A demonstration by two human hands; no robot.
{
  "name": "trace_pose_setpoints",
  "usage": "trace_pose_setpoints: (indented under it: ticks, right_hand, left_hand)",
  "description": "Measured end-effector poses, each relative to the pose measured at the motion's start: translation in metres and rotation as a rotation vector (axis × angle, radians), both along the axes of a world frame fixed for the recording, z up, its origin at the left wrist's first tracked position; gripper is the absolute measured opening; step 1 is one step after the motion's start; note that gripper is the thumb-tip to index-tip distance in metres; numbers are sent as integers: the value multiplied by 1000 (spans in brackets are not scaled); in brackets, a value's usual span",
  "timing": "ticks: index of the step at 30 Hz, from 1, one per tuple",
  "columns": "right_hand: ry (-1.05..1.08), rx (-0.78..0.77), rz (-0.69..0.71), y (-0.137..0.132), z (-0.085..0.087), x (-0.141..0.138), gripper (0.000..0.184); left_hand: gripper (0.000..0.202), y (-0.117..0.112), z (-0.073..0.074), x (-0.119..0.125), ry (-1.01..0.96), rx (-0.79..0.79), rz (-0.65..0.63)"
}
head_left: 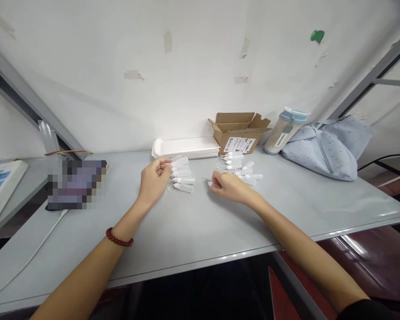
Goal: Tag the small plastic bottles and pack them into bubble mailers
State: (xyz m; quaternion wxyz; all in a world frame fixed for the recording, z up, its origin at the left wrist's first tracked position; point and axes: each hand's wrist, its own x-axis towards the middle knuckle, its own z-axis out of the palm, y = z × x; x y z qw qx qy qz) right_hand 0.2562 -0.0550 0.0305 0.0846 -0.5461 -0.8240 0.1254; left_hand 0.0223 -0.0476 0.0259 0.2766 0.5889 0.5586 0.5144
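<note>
Two groups of small translucent white bottles with thin loops lie on the grey table. My left hand (155, 180), wearing a dark red bead bracelet (119, 238), is at the left edge of the left row (183, 174). Its fingers are curled, with the thumb and fingertips pinched at the end of the topmost small bottle (180, 162). My right hand (231, 186) is closed just left of and in front of the right group (234, 162). Between its fingertips is a small white piece with a thin wire-like end sticking out left, mostly covered by the fingers.
Behind the bottles, a stack of flat white packs (190, 146) lies against the wall beside an open cardboard box (240, 135). A tumbler (283, 133) and a light blue fabric bag (323, 151) stand right. A blurred-out phone (76, 184) with a white cable (30, 258) lies left.
</note>
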Motion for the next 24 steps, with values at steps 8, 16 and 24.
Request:
trace_pose_setpoints:
  ticks: [8, 16, 24]
  right_hand:
    - [338, 173, 67, -3, -2, -5, 9]
    - [444, 476, 270, -10, -8, -9, 11]
    - [456, 547, 303, -8, -9, -8, 11]
  left_hand:
    - [29, -17, -1, 17, 239, -7, -180]
    - [30, -18, 5, 19, 137, -102, -312]
    - [31, -17, 11, 18, -102, -238, -322]
